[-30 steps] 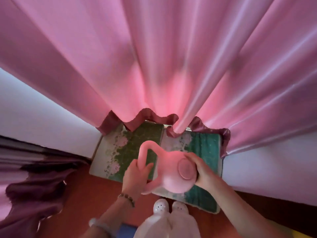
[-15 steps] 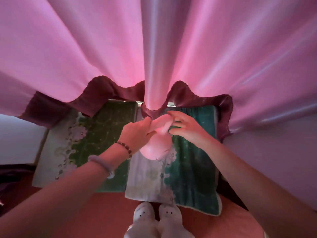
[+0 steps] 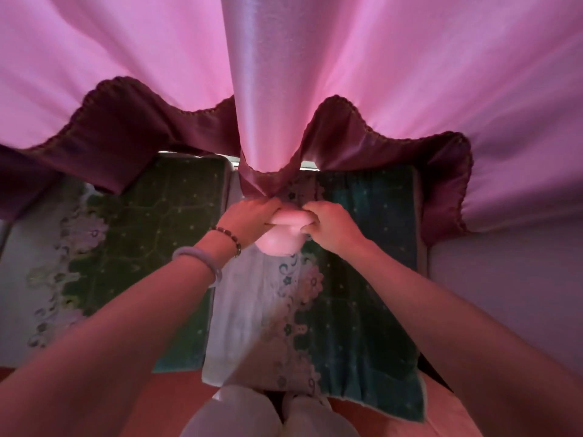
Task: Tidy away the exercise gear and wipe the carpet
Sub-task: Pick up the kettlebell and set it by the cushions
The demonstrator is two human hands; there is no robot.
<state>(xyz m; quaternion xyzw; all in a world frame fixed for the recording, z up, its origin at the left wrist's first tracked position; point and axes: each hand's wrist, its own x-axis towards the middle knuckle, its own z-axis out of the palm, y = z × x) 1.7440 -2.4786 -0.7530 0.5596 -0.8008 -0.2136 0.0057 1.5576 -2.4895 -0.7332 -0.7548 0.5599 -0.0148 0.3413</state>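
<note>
Seen from the head camera, a person's left hand (image 3: 249,217) and right hand (image 3: 328,227) both close around the handle of a pink kettlebell (image 3: 279,242), held low over two green floral mats (image 3: 362,279) lying side by side at the foot of a pink curtain (image 3: 268,89). The kettlebell's round body hangs beneath the knuckles, above the pale border of the right-hand mat. A beaded bracelet (image 3: 227,236) and a pale bangle (image 3: 197,258) circle the left wrist

Pink curtain (image 3: 394,64) over patterned rugs (image 3: 151,222)
</note>
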